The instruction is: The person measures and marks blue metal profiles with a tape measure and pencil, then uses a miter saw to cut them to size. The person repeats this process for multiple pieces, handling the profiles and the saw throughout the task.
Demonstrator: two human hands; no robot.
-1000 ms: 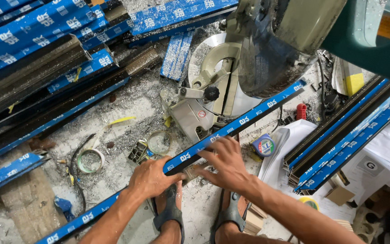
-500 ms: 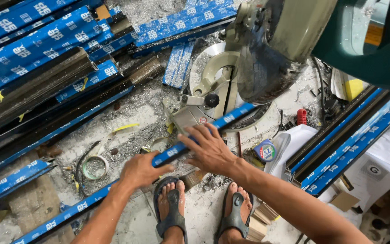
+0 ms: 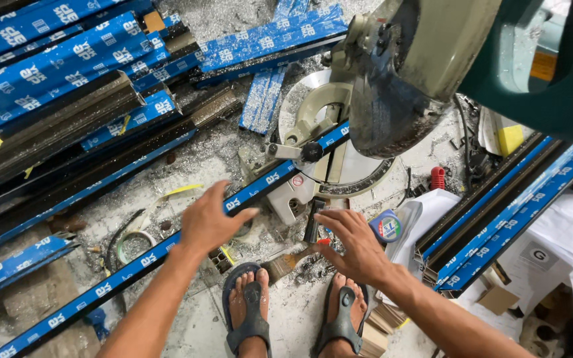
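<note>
A long aluminium profile (image 3: 270, 180) wrapped in blue film runs diagonally from the lower left up to the mitre saw (image 3: 392, 99). Its far end lies on the saw's round base (image 3: 359, 182), under the raised blade guard. My left hand (image 3: 208, 224) rests over the profile about halfway along, thumb on its near side. My right hand (image 3: 353, 245) is off the profile, fingers spread, hovering low just in front of the saw base. A paintbrush (image 3: 286, 262) lies on the floor between my hands.
Stacks of blue-filmed profiles (image 3: 48, 66) fill the upper left, and more profiles (image 3: 512, 205) lie at the right. A round tape measure (image 3: 384, 227), a tape roll (image 3: 130, 242) and metal shavings lie on the floor. My sandalled feet (image 3: 250, 305) stand below.
The profile has slid down-left, so its far end now sits under the saw. My right hand has come off it and moved right; my left hand stays on it.
</note>
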